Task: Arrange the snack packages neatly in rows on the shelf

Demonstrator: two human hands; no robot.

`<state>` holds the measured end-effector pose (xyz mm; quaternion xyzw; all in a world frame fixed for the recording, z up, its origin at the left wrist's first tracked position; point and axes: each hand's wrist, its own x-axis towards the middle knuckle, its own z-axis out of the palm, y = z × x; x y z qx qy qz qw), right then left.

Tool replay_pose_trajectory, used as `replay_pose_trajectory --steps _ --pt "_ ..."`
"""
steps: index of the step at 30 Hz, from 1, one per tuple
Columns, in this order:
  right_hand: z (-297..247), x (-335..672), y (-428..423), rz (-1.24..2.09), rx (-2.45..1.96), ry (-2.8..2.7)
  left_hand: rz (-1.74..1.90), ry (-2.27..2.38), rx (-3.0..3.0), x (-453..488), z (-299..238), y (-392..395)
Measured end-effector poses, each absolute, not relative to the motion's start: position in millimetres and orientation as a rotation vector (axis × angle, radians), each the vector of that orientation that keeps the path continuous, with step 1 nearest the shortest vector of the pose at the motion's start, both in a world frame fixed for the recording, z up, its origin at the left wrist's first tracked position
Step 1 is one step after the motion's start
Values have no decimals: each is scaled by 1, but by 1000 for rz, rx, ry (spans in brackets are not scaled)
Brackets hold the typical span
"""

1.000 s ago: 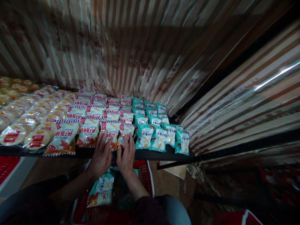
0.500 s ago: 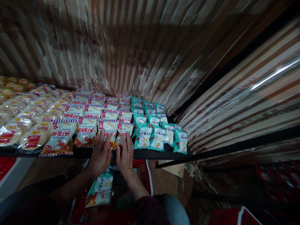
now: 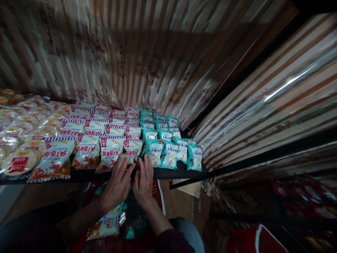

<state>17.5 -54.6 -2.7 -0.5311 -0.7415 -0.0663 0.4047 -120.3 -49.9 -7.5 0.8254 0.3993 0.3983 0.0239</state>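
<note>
Snack packets (image 3: 110, 154) in rows on dark shelf (image 3: 179, 173) before striped wall (image 3: 158, 52); left hand (image 3: 118, 184) and right hand (image 3: 143, 182) flat, empty.

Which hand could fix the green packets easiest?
Probably the right hand: it lies next to the front green packet. The left hand sits further over, by a red-striped packet.

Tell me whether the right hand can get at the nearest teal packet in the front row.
Probably yes: the right hand rests at the edge of the shelf just beside that teal packet, nothing lies between them, and the left hand is on the other side.
</note>
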Motion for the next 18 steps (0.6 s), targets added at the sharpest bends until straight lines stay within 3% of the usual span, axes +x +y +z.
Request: replay_pose_trajectory --steps 18 --pt "-18 77 -56 -40 -1583 -1639 1131 1002 2415 -49 -18 -51"
